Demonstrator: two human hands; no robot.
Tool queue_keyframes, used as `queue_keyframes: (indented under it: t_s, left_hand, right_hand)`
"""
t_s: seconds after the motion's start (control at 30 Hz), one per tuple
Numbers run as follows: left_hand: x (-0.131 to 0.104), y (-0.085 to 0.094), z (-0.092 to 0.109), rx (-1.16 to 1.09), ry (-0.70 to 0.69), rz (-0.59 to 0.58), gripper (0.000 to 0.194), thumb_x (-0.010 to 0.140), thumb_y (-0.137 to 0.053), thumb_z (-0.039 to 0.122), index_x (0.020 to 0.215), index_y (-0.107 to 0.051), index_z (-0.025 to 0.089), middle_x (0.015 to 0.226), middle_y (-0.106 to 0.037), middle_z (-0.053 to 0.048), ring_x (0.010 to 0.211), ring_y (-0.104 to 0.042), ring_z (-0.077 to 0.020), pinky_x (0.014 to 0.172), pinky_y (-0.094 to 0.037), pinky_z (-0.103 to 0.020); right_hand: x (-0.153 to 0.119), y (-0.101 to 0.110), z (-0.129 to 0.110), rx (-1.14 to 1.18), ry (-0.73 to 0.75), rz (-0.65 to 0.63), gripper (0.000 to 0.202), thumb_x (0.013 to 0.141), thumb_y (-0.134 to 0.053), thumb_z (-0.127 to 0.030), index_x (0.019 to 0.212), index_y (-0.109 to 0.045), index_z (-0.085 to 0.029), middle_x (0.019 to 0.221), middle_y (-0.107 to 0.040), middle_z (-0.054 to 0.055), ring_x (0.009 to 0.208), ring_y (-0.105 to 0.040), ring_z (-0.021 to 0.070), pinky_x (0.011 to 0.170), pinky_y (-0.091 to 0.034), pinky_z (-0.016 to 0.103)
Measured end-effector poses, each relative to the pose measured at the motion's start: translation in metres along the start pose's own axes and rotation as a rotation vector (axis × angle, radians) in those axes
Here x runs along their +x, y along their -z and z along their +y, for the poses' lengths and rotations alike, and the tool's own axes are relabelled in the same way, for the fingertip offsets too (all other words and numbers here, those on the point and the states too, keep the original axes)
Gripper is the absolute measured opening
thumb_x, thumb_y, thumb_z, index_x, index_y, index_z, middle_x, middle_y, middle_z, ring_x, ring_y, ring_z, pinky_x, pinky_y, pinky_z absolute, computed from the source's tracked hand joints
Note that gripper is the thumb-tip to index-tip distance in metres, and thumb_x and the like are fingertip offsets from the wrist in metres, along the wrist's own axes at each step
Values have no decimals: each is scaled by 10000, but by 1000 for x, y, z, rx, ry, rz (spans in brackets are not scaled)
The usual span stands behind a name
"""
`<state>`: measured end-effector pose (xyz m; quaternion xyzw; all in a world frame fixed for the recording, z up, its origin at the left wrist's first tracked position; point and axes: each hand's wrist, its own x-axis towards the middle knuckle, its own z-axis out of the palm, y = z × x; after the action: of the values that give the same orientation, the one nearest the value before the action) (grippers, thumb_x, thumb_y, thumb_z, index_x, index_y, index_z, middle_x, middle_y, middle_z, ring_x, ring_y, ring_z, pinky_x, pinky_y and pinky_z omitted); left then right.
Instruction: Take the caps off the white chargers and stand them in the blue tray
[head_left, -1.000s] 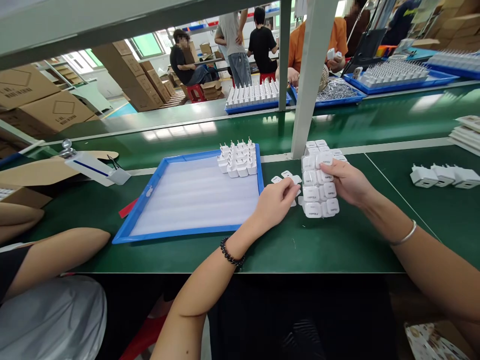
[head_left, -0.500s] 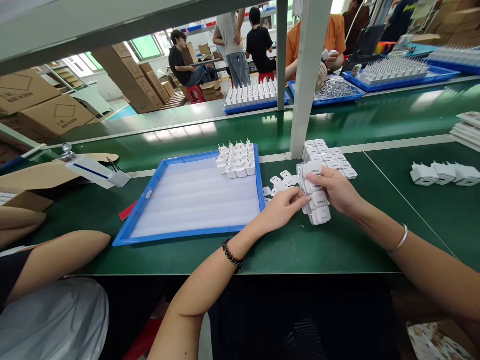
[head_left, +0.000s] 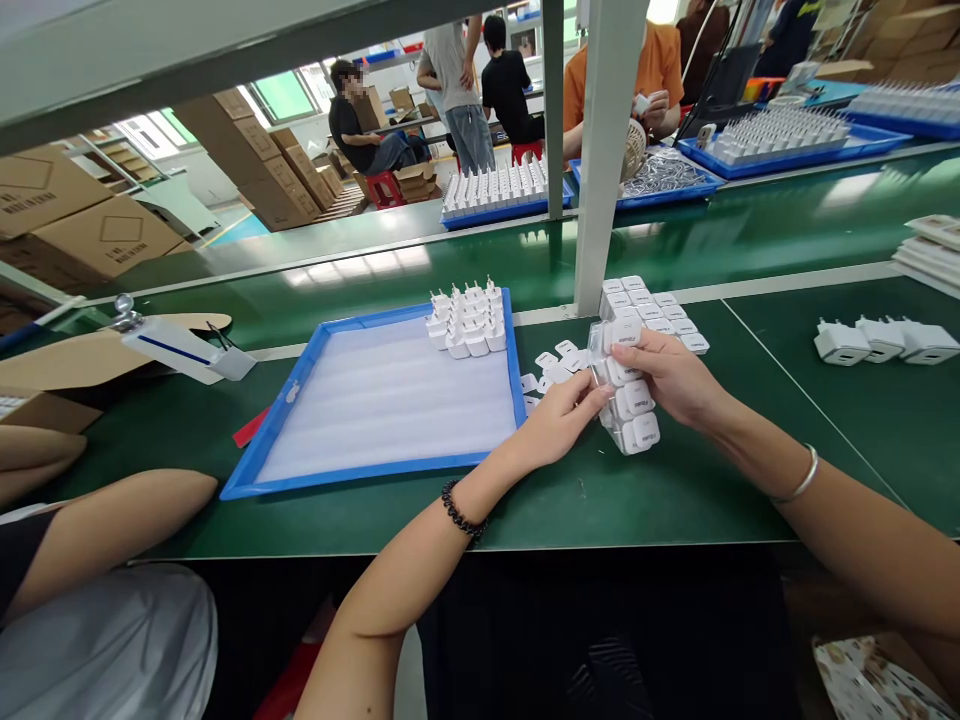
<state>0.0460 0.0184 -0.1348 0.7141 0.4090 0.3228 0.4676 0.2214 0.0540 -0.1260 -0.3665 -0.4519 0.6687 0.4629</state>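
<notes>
Over the table's near side I hold a row of several white plug chargers (head_left: 631,402), some dark print showing on their faces. Clear plastic seems to edge their left side. My right hand (head_left: 671,375) grips the row near its upper end from the right, thumb across a charger. From the left, my left hand (head_left: 566,412) is closed at the row's edge, thumb and fingers pinching there. Behind the right hand sits a block of white chargers (head_left: 656,308). Small white printed pieces (head_left: 556,368) lie scattered beside the left hand.
A blue tray (head_left: 360,466) with a white liner stands to the left, upright chargers (head_left: 466,320) in its far right corner. More chargers (head_left: 885,342) lie far right. A pale post (head_left: 598,160) rises behind the hands. A co-worker's arm (head_left: 142,510) rests at left.
The whole view has shifted slightly left. The charger row has tilted a little in my hands, and both hands keep their places on it.
</notes>
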Motion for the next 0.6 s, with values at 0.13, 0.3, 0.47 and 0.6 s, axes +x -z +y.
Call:
queue_keyframes:
  t_s: [0.13, 0.3, 0.47, 0.6]
  left_hand:
    - [-1, 1, -1, -12, -27, -45, 331, 1013, -407, 446, 800, -438, 194, 738, -478, 22, 710, -451, -126, 695, -365, -282]
    - [-1, 2, -1, 7, -16, -68, 309, 999, -446, 463, 838, -421, 200, 772, -450, 18, 714, -412, -129, 675, -353, -289]
    - [-2, 2, 2, -11, -48, -86, 277, 1026, -392, 414, 847, -417, 204, 824, -462, 4, 766, -439, -138, 730, -394, -296]
    - [-3, 3, 2, 10, -76, -53, 273, 1032, -378, 394, 837, -414, 207, 819, -477, 3, 758, -444, -136, 720, -396, -288]
  right_hand:
    - [-1, -1, 0, -6, -27, -22, 232, 736, -828, -380, 809, -716, -190, 705, -682, 19, 627, -626, 164, 550, -533, 278]
    - [-3, -2, -1, 8, -4, -6, 192, 749, -820, -346, 805, -720, -191, 721, -679, 17, 653, -622, 152, 573, -538, 259]
    - [-2, -5, 0, 98, -27, -34, 181, 750, -817, -338, 804, -730, -188, 735, -694, 28, 663, -635, 165, 601, -572, 288]
    - [-1, -5, 3, 167, -40, -78, 188, 753, -827, -339, 815, -740, -185, 710, -656, 17, 648, -607, 148, 601, -576, 280]
